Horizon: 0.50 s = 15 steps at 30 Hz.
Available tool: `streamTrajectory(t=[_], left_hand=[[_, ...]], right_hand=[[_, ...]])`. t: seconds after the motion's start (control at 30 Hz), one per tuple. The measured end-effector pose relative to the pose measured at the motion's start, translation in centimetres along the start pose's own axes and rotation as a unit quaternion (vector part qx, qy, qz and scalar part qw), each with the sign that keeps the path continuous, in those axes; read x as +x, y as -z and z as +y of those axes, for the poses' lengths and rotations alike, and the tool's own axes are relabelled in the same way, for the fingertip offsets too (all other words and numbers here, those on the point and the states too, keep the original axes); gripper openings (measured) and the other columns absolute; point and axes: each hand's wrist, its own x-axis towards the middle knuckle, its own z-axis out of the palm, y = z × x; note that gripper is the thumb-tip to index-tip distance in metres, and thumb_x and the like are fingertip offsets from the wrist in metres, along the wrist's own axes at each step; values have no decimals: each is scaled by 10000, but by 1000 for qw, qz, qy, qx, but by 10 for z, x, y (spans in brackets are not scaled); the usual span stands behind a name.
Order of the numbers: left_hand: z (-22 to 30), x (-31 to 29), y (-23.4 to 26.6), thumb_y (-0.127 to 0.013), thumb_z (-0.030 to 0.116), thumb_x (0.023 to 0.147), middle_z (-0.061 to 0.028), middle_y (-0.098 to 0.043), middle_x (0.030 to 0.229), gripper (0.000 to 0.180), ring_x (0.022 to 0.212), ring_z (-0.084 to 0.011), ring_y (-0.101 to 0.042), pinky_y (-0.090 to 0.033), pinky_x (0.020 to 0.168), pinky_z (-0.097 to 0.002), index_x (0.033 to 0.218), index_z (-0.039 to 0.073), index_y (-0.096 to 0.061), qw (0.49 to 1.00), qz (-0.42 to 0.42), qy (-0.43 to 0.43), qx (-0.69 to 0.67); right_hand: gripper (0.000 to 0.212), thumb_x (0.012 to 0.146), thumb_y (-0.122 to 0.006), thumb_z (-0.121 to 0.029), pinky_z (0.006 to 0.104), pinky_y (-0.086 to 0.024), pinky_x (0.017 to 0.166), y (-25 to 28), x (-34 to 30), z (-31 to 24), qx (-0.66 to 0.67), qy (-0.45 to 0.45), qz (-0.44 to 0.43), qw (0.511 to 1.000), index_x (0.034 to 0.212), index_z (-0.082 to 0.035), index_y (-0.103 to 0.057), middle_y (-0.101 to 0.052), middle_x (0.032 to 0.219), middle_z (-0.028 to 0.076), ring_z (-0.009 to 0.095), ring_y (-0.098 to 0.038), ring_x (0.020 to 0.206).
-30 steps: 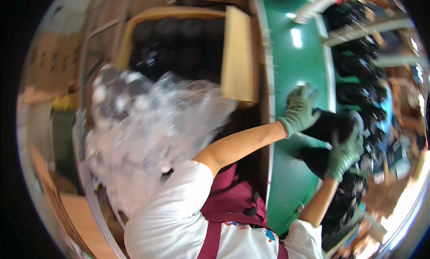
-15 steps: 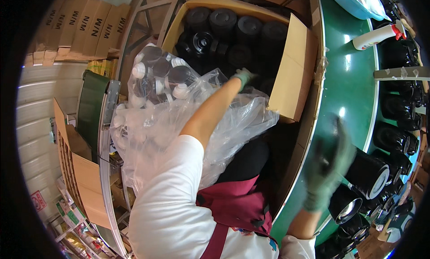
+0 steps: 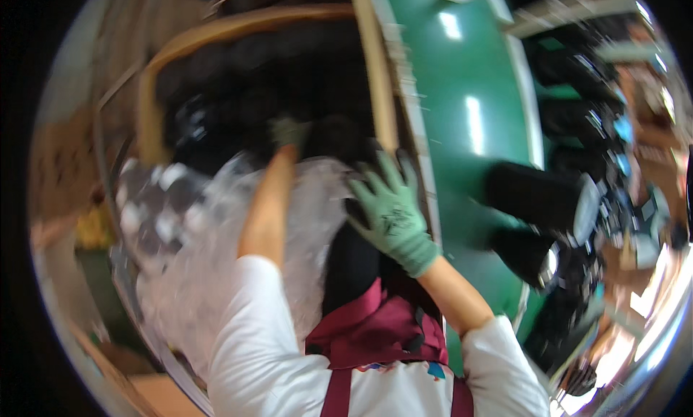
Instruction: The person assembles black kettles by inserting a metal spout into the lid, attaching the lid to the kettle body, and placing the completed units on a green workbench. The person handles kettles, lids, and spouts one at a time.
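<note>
An open cardboard box (image 3: 148, 121) packed with dark containers (image 3: 249, 67) stands in front of me. My left hand (image 3: 289, 132), in a pale green glove, reaches in over its near side; its fingers are smeared by motion and lost against the dark contents. Near the box's right side is my right hand (image 3: 393, 215), in a green glove with dark fingertips, fingers spread and nothing in them. Crumpled clear plastic (image 3: 216, 265) lies under my left arm, with white-capped clear bottles (image 3: 170, 208) at its left.
A green work surface (image 3: 455, 92) runs along my right. Two black cylindrical containers lie on it, a larger one (image 3: 538, 200) and a smaller one (image 3: 523, 255). More black containers (image 3: 577, 121) line its far side. Cartons (image 3: 68, 157) are stacked at the left.
My right hand has moved left from over the green surface to the box's side. My left hand remains in the box. The whole view has swung right and is blurred.
</note>
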Motion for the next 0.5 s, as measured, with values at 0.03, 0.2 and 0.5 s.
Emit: streamTrajectory(t=[0.03, 0.2, 0.5], left_hand=[[-7, 4, -6, -767, 655, 758, -186, -702, 1216, 717, 1156, -386, -639, -486, 1021, -507, 1191, 85, -720, 999, 21, -37, 7], [-9, 4, 10, -924, 424, 700, -323, -441, 1499, 1060, 1404, -440, -426, -373, 1182, -463, 1452, -111, -402, 982, 93, -73, -146], [18, -173, 282, -887, 230, 803, -215, -456, 1540, 907, 1363, -336, -493, -363, 1202, -453, 1510, -47, -390, 752, 453, -261, -401]], right_hand=[[482, 889, -680, -311, 665, -224, 1205, 10, -5, -3, 5, -12, 15, 1000, 1294, -52, -632, -571, 1363, 177, 416, -352, 1481], [599, 829, -776, -285, 580, -355, 1150, 47, -70, -30, 106, -24, 130, 985, 1372, -105, -602, -519, 1443, 166, 422, -417, 1424], [810, 687, -850, -206, 570, -314, 1168, 105, -280, 18, -226, -341, 357, 839, 1399, -38, -502, -453, 1500, 252, 482, -398, 1406]])
